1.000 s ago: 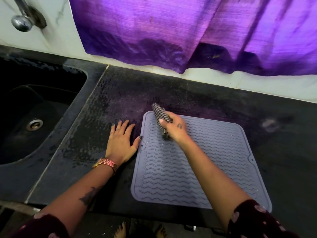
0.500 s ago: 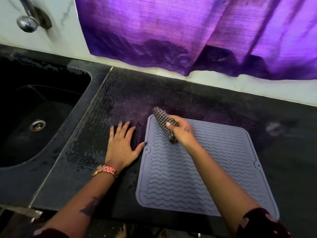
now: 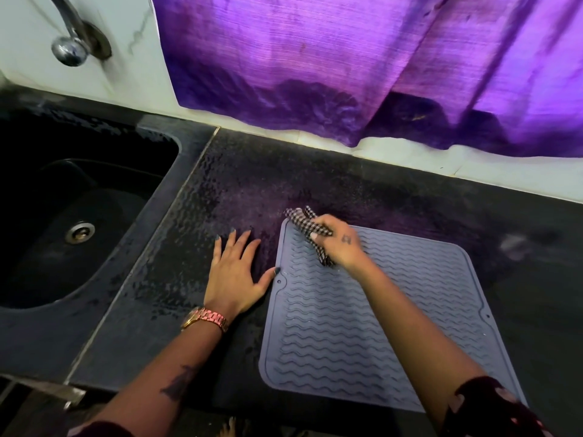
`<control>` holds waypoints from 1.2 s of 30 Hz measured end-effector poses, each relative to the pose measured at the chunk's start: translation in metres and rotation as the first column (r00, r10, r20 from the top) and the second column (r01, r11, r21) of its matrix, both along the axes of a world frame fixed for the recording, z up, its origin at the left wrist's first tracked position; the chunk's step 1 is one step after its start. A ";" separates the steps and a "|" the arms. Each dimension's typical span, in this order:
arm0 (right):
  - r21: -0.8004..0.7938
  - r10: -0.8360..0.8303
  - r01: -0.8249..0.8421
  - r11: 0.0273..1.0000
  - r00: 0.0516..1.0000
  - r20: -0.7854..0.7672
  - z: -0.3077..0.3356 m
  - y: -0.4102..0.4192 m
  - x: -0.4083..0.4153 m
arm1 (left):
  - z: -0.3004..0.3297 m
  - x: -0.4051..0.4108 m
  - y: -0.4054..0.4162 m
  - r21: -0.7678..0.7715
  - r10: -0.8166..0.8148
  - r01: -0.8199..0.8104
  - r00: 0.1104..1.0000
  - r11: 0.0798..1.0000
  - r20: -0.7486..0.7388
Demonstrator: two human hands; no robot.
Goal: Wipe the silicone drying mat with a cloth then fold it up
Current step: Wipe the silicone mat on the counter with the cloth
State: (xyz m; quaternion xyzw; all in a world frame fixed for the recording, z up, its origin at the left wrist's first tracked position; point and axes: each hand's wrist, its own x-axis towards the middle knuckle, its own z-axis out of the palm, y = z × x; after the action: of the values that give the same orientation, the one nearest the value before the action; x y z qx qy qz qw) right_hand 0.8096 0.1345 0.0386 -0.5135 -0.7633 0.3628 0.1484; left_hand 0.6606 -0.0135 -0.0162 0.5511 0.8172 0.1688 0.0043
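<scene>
Gripping checked cloth (image 3: 307, 227): right hand (image 3: 339, 244).

Item count, one head view:

- One silicone drying mat (image 3: 362, 326), grey with wavy ribs, is lying flat at lower centre-right of the frame.
- One checked cloth (image 3: 304, 227) is sitting bunched at the mat's upper left corner.
- Two hands are showing: one left hand (image 3: 235, 272) at centre, one right hand (image 3: 339, 244) just right of it.
- One wristwatch (image 3: 206, 318) is showing, below the left hand.
- One sink (image 3: 151, 171) with one drain (image 3: 79, 232) is occupying the left of the frame.
- One tap (image 3: 71, 39) is showing at upper left.
- One purple curtain (image 3: 362, 64) is hanging across the top.
- One dark countertop (image 3: 315, 175) is running through the middle.
</scene>
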 end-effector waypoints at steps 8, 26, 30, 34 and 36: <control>0.355 0.057 -0.205 0.912 0.921 0.386 -0.014 -0.008 -0.009 | -0.002 -0.001 0.001 0.010 -0.002 0.001 1.000 1.000 0.019; 0.327 0.367 -0.596 0.733 0.752 0.547 -0.012 -0.006 -0.008 | -0.002 -0.002 0.001 -0.002 -0.010 0.011 0.999 1.000 0.045; 0.235 0.485 -0.596 0.768 0.780 0.395 -0.007 -0.005 0.003 | -0.001 -0.001 0.000 0.008 -0.009 0.008 0.997 1.000 0.072; 0.012 0.195 -0.195 0.981 0.975 -0.105 -0.001 0.008 0.011 | -0.001 -0.002 0.001 0.003 -0.008 0.008 0.997 1.000 0.077; 0.085 0.134 -0.135 0.987 0.991 0.025 -0.007 0.005 0.006 | -0.002 -0.001 0.001 -0.003 -0.007 0.008 0.997 1.000 0.071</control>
State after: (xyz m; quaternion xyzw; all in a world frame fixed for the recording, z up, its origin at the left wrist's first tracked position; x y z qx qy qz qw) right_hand 0.8161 0.1394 0.0321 -0.4573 -0.8127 0.3335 0.1384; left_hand 0.6592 -0.0120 -0.0184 0.5478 0.8147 0.1868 0.0346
